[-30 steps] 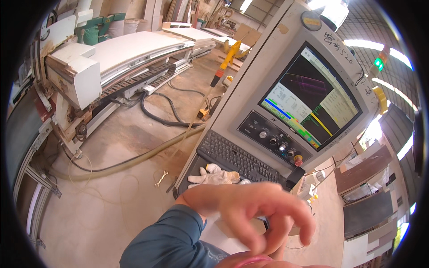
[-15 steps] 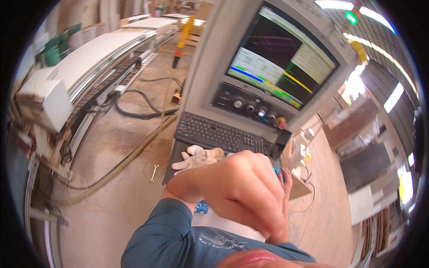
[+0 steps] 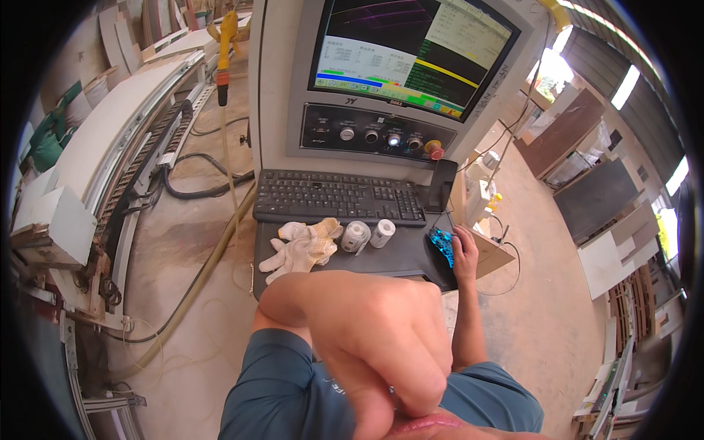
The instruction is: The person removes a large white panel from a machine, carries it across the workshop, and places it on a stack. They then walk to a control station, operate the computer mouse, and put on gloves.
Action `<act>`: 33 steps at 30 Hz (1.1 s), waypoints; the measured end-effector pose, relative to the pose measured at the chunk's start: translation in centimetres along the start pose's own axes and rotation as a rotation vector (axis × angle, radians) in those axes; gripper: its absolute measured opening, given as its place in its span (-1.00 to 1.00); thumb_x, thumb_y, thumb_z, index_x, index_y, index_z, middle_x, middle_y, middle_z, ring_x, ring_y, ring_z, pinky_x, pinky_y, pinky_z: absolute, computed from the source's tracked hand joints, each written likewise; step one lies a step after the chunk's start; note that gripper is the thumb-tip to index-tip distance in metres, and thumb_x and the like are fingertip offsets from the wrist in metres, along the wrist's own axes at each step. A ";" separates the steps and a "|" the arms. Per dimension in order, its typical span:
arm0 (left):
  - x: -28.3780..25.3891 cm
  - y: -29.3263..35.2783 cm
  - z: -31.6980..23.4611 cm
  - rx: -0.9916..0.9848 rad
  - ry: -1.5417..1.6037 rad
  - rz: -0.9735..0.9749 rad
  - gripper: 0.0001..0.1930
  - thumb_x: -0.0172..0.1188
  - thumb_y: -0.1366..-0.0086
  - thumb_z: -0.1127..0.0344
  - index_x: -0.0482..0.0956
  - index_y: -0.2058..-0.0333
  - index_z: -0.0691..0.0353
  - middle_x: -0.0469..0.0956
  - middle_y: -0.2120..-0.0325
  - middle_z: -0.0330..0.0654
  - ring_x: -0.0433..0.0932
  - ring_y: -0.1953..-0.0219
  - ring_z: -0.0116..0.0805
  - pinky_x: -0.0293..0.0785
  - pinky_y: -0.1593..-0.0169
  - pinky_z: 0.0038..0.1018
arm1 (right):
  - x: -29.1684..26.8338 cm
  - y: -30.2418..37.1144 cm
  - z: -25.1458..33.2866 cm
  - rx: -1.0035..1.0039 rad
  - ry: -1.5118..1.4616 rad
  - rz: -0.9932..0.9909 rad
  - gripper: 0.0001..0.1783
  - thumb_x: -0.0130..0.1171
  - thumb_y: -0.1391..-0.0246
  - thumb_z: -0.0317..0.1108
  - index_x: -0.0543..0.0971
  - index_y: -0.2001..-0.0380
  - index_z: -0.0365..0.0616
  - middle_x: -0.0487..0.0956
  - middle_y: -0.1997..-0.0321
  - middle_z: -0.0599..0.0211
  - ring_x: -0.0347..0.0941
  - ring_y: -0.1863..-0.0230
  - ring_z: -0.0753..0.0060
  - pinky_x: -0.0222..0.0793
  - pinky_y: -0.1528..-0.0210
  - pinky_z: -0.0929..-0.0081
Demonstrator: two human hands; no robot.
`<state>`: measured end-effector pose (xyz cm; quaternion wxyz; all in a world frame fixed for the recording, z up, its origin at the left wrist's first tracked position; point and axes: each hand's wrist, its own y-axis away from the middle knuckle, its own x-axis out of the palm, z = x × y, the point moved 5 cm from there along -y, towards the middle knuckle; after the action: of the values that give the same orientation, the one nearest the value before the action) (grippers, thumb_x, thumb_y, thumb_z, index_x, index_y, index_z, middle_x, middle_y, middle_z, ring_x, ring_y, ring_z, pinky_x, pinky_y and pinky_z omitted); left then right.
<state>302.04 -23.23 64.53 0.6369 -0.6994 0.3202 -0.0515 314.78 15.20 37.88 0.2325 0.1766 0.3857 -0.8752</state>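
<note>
Large in front of me, my left hand [image 3: 374,334] is raised with its fingers curled closed; whatever they may hold is hidden. At the right end of the console shelf [image 3: 359,265], my right hand [image 3: 465,255] curls over what seems to be a computer mouse, mostly hidden, beside a blue-and-black patterned surface [image 3: 441,246]. A black keyboard [image 3: 341,196] lies along the back of the shelf. In front of it are pale work gloves [image 3: 299,248] and two small white rolls [image 3: 356,236], standing side by side.
Above the keyboard, a grey console holds a lit screen [image 3: 411,55], knobs and a red button [image 3: 435,149]. A dark phone-like slab [image 3: 441,187] stands by the keyboard's right end. Left are a long machine bed [image 3: 121,125], a yellow-orange hanging control [image 3: 224,55] and floor hoses [image 3: 198,282].
My view has turned and shifted, so the console sits further left and straighter. My left hand appears lower, uncovering the white rolls. My right hand stays beside the blue pattern.
</note>
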 end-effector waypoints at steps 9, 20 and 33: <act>1.3 0.0 2.0 -0.081 0.269 0.021 -0.50 0.26 -0.47 0.01 0.54 0.47 0.39 0.42 0.61 -0.20 0.36 0.68 -0.26 0.20 0.65 -0.38 | 0.2 0.0 -0.5 0.080 -0.116 0.006 -0.69 0.16 -0.36 -0.40 0.63 -0.07 -0.35 0.58 -0.24 0.04 0.55 -0.22 0.15 0.43 -0.28 0.32; 4.3 1.5 9.4 -0.523 -0.389 -0.180 -0.88 0.24 -0.37 0.47 0.66 0.14 0.27 0.69 0.43 -0.16 0.65 0.49 -0.18 0.51 0.43 -0.34 | -1.0 -0.3 -1.1 -0.072 -0.067 -0.106 -0.67 0.06 -0.42 -0.38 0.62 -0.07 -0.37 0.59 -0.23 -0.02 0.49 -0.29 0.03 0.30 -0.39 0.24; 2.1 22.0 1.7 -1.244 -1.782 -1.114 -0.61 0.44 -0.27 0.27 0.61 0.00 0.33 0.69 0.17 -0.01 0.68 0.11 -0.17 0.60 0.02 -0.34 | -1.9 0.4 1.2 -0.084 -0.307 -0.058 -0.68 0.11 -0.40 -0.38 0.63 -0.10 -0.30 0.57 -0.27 0.06 0.48 -0.30 0.07 0.32 -0.38 0.26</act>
<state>296.10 -22.53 43.21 0.0809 -0.7169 -0.6021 0.3421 316.42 14.56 39.28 0.2706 0.0198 0.3870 -0.8812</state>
